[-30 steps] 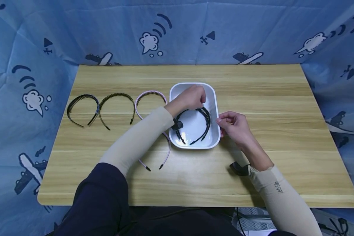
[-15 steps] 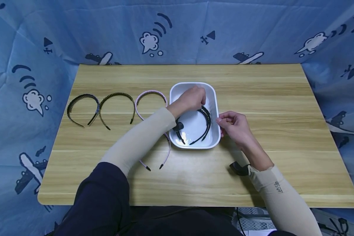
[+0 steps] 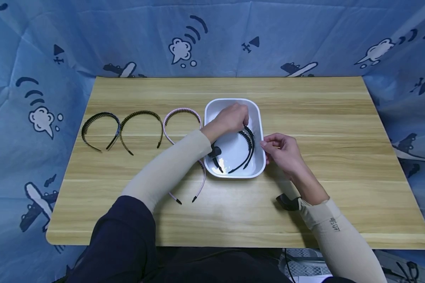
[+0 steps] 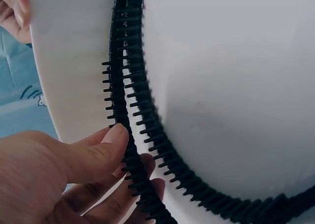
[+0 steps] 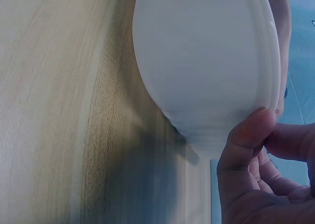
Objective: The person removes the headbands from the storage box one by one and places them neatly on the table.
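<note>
In the head view, my left hand [image 3: 231,118] is inside a white plastic basin [image 3: 230,153]. Seen from the left wrist, its thumb and fingers pinch a black toothed headband [image 4: 116,93]. A second black headband [image 4: 155,138] lies beside it in the basin, its teeth partly overlapping the first higher up. My right hand [image 3: 281,151] is at the basin's right side, where thumb and forefinger pinch the rim [image 5: 273,86]. The upper arches of the black headbands are hidden behind my left hand in the head view.
Left of the basin on the wooden table [image 3: 340,157] lie a dark headband [image 3: 100,115], an olive-brown one [image 3: 141,113] and a pink one [image 3: 180,110]. A further pink headband [image 3: 203,179] lies partly under my left forearm. Blue patterned cloth [image 3: 212,39] hangs around the table.
Within the basin, the pinched black headband has shifted slightly right, and a gap has opened between it and the other. My right hand stays at the rim.
</note>
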{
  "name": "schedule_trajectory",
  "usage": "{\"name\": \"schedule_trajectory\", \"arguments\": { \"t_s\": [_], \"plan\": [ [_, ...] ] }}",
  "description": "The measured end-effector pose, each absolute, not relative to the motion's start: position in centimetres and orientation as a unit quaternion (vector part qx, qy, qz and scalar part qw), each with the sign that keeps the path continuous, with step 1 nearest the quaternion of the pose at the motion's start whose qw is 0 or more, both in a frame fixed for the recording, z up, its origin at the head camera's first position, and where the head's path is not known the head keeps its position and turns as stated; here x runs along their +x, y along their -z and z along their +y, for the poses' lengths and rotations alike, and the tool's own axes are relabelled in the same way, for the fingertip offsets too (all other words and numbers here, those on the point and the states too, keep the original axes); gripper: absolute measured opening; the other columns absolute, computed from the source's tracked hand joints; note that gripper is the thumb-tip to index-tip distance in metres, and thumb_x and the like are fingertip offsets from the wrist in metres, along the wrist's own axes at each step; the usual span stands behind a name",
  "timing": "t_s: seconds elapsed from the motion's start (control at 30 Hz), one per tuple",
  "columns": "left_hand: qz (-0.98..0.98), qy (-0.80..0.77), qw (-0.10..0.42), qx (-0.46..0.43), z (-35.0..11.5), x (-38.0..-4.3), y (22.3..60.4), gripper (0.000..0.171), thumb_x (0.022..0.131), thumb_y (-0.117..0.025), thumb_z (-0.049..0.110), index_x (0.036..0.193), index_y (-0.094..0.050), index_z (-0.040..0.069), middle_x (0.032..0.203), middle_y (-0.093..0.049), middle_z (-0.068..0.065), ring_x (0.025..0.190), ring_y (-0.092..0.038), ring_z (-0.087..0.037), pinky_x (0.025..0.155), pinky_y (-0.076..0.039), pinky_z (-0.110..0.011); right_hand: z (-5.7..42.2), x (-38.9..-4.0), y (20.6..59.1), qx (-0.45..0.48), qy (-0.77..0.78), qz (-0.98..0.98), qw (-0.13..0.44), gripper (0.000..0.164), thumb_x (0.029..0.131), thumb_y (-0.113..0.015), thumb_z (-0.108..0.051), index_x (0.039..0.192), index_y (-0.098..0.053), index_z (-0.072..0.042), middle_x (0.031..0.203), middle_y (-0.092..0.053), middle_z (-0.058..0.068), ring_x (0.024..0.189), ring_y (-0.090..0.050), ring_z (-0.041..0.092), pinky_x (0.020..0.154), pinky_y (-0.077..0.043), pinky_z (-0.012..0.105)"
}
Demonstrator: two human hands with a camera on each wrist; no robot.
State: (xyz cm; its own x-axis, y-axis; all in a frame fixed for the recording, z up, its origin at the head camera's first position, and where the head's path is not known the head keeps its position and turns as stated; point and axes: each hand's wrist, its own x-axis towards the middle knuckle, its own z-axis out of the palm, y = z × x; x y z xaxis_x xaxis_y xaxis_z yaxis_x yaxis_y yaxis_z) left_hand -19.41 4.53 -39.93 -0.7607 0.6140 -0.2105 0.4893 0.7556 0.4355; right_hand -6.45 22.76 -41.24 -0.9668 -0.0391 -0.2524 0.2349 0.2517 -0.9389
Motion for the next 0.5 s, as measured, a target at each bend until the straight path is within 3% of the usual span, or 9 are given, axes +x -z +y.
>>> {"name": "schedule_trajectory", "arguments": {
  "t_s": [0.13,0.37,0.5],
  "plan": [
    [0.921,-0.181,0.165,0.304,4.56,-19.39,39.51,0.026,0.091,-0.065,-0.005,0.094,-0.085,0.012,0.1,-0.079,-0.002,0.087,-0.058,-0.014,0.071,-0.049,-0.025,22.75,-6.49,41.1,0.066,0.61,0.781,0.115,0.024,0.103,-0.063,-0.004,0.118,-0.058,0.014,0.074,-0.067,-0.01,0.055,-0.06,0.008,0.052,-0.056,0.025],
    [0.925,-0.168,0.155,0.304,4.57,-19.32,39.11,0.023,0.092,-0.067,-0.002,0.098,-0.084,0.012,0.111,-0.078,-0.002,0.101,-0.065,-0.014,0.089,-0.056,-0.028,22.62,-6.44,40.91,0.069,0.611,0.779,0.121,0.026,0.103,-0.063,-0.004,0.12,-0.057,0.015,0.075,-0.067,-0.009,0.057,-0.06,0.007,0.053,-0.056,0.024],
    [0.924,-0.176,0.146,0.305,4.44,-19.21,38.93,0.024,0.092,-0.066,-0.002,0.095,-0.085,0.012,0.108,-0.078,-0.002,0.098,-0.065,-0.014,0.086,-0.056,-0.029,22.6,-6.38,40.91,0.067,0.607,0.783,0.117,0.025,0.103,-0.063,-0.005,0.119,-0.059,0.015,0.075,-0.067,-0.008,0.057,-0.059,0.007,0.053,-0.056,0.024]
  ]
}}
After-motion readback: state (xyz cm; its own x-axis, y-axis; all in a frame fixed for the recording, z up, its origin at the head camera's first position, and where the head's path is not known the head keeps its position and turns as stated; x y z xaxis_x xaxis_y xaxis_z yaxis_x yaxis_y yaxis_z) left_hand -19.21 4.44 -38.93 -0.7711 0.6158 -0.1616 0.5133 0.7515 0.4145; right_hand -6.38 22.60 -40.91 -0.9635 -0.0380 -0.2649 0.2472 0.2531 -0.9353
